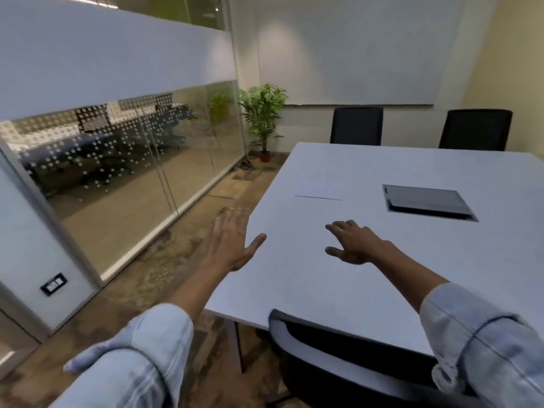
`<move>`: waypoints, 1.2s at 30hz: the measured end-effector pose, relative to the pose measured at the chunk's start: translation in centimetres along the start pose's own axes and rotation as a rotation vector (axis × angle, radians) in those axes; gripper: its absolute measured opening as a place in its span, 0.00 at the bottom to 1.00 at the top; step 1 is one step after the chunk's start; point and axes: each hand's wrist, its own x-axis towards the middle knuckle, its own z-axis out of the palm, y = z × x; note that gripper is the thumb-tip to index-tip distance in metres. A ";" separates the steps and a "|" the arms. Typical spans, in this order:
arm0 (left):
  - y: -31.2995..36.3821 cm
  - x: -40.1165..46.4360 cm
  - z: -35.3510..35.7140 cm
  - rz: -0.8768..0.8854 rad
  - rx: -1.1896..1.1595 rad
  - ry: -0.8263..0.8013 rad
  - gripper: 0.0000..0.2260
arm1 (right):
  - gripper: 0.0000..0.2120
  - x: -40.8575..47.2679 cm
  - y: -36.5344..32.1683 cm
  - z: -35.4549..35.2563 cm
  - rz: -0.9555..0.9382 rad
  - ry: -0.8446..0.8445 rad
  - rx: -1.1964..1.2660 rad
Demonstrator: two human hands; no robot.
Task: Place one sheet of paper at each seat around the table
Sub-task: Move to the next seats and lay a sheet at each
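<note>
A pale grey table (382, 275) fills the right of the head view, bare but for a dark hatch (428, 202) set flush into its middle and a white sheet (321, 188) lying flat near the left edge, so close in tone to the top that only its near edge shows as a thin line. Two black chairs (356, 126) stand along the far side, tucked against the table, and a third chair (332, 348) sits at the near edge, its curved back just under the tabletop. Behind them hangs a large whiteboard (353, 51) on a pale wall. To the left runs a glass wall (123, 160) with a frosted band and a dot pattern; a potted plant (263, 119) stands in the far corner on mottled brown carpet (164, 260). A small switch plate (54, 284) is set low on the near panel — nothing on it can be read. Both arms reach forward in rolled light-blue sleeves (141, 357). The left hand (232, 240) hovers off the table's left edge, fingers spread, slightly blurred, holding nothing. The right hand (351, 241) is over the tabletop, palm down, fingers splayed and empty — just short of the sheet, apart from it.
</note>
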 end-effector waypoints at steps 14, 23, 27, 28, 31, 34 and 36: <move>-22.6 7.1 13.0 0.191 0.042 -0.376 0.40 | 0.37 25.8 -16.8 8.9 0.161 -0.164 0.129; -30.0 17.4 23.9 0.559 -0.002 -0.614 0.38 | 0.37 36.5 -20.7 18.4 0.540 -0.449 0.392; -31.4 24.5 26.3 0.671 -0.020 -0.640 0.38 | 0.37 40.2 -20.4 17.7 0.667 -0.444 0.455; -31.7 26.4 27.0 0.709 -0.023 -0.636 0.38 | 0.37 41.2 -20.2 17.5 0.694 -0.431 0.466; -32.0 32.3 29.6 0.828 -0.015 -0.625 0.37 | 0.37 44.4 -19.5 16.9 0.785 -0.384 0.492; -32.2 38.9 31.9 0.951 -0.003 -0.593 0.36 | 0.37 47.6 -18.5 16.5 0.907 -0.325 0.495; -32.2 43.4 32.9 0.999 -0.011 -0.586 0.36 | 0.36 49.7 -18.0 15.7 1.001 -0.298 0.528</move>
